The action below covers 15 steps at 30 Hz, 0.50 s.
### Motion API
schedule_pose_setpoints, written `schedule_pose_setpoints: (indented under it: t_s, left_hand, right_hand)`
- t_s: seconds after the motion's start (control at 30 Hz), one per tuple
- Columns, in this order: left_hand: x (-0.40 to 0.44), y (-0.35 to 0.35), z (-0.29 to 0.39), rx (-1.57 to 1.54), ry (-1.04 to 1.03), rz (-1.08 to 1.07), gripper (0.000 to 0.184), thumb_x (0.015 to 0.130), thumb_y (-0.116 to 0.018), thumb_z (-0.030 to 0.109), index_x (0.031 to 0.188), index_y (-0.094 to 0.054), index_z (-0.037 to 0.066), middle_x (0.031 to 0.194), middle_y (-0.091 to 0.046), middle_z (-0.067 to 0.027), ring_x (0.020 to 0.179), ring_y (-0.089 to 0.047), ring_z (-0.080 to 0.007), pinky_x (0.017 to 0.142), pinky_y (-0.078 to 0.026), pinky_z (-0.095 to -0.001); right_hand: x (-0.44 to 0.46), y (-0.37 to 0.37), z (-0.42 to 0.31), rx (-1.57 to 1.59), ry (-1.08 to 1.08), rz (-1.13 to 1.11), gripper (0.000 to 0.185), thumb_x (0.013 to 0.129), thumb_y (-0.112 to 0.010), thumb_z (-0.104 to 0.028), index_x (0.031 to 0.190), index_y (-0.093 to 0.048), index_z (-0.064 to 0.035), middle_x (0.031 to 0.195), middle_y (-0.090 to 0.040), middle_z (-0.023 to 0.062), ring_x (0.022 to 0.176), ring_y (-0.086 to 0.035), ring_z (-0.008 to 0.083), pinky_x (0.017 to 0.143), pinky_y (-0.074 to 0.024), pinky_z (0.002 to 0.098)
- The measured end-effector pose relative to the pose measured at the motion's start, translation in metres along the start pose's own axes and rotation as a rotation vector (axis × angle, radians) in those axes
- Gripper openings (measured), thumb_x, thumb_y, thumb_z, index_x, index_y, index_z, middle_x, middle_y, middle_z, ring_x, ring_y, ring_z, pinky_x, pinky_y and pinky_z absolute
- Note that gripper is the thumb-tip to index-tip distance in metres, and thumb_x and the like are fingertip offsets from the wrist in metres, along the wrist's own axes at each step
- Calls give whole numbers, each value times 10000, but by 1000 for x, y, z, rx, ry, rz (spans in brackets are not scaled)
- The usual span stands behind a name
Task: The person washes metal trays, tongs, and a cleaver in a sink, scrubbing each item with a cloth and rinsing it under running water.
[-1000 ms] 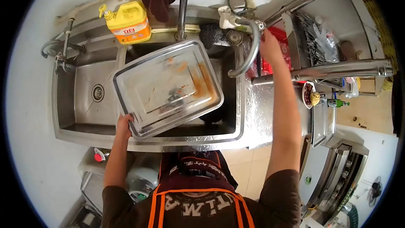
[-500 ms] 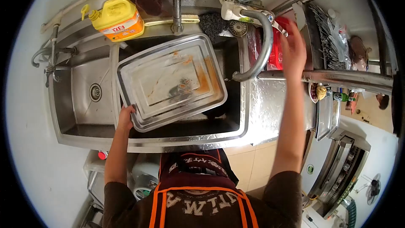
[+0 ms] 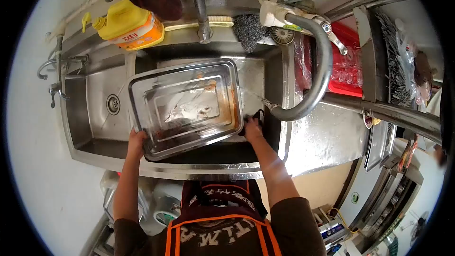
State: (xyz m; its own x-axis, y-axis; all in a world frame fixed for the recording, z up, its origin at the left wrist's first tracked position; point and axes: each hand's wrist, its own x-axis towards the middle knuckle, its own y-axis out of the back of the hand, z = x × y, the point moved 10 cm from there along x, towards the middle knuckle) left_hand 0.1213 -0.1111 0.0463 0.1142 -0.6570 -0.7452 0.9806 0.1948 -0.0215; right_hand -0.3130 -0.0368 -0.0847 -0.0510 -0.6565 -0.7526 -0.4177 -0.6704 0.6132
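Observation:
A rectangular metal tray with brownish-orange residue is held tilted over the right sink basin. My left hand grips its near left corner, thumb over the rim. Beside the tray's right edge, my right hand reaches down into the basin with fingers curled at a dark thing; its kind is not clear. A curved faucet spout ends above that hand, and a thin stream of water appears to leave it toward the tray.
A yellow detergent jug, a long-handled brush and a grey steel-wool pad line the back ledge. The left basin has a drain. A red basket stands right of the faucet, near a metal rail.
My right hand has come down from beside the faucet lever into the basin. The tray has shifted slightly nearer me, still held by my left hand. The head view has moved a little.

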Motion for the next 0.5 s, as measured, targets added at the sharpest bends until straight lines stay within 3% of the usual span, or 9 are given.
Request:
schedule_pose_setpoints:
  t_s: [0.03, 0.1, 0.13, 0.17, 0.23, 0.37, 0.5]
  left_hand:
    - [4, -4, -2, -24, 1, -1, 408, 632, -415, -30, 1028, -491, 32, 797, -540, -60, 695, -541, -192, 592, -473, -308]
    - [8, -19, 2, 44, 23, -1, 409, 640, -409, -34, 1035, -492, 34, 812, -549, -63, 700, -549, -190, 577, -472, -297]
    - [14, -26, 2, 73, 9, -27, 419, 647, -407, -35, 1052, -493, 31, 831, -554, -64, 714, -555, -189, 578, -473, -293]
    - [20, -34, 0, 102, -5, -53, 429, 654, -405, -35, 1069, -494, 28, 850, -560, -66, 729, -561, -188, 578, -474, -290]
    - [42, -48, -19, -4, -25, -65, 468, 666, -399, -36, 1121, -490, 30, 890, -567, -67, 761, -556, -178, 631, -464, -279]
    - [71, -86, -52, 29, 0, -158, 472, 679, -418, -7, 1146, -481, 16, 902, -561, -59, 791, -522, -160, 711, -425, -266]
    - [85, -111, -74, 133, 55, -202, 463, 680, -428, 17, 1140, -476, -6, 882, -544, -52, 780, -494, -152, 701, -409, -265]
  right_hand:
    - [6, -6, 6, -74, 90, 91, 565, 683, -644, -132, 1211, -453, -79, 1298, -351, 199, 1140, -402, 387, 981, -332, 442]
    - [-22, 39, 24, 353, -76, 233, 588, 665, -658, -167, 1204, -452, -53, 1199, -453, 215, 1108, -439, 378, 964, -357, 410]
    - [-27, 49, 38, 405, -131, 333, 563, 677, -636, -164, 1195, -460, -28, 1140, -505, 225, 1061, -487, 358, 934, -389, 391]
    - [-38, 72, 35, 494, -52, 428, 537, 681, -626, -164, 1174, -479, -10, 1098, -543, 224, 1025, -524, 340, 894, -411, 368]
    - [-55, 109, 23, 659, 59, 563, 516, 688, -621, -180, 1158, -493, -7, 1056, -567, 223, 987, -550, 337, 854, -424, 351]
    - [-58, 134, 14, 655, 79, 621, 483, 704, -605, -180, 1141, -500, -4, 1022, -574, 215, 977, -557, 322, 841, -422, 345]
    - [-39, 148, 7, 544, 82, 596, 483, 742, -573, -187, 1180, -465, -16, 1137, -504, 225, 1043, -512, 324, 872, -403, 349]
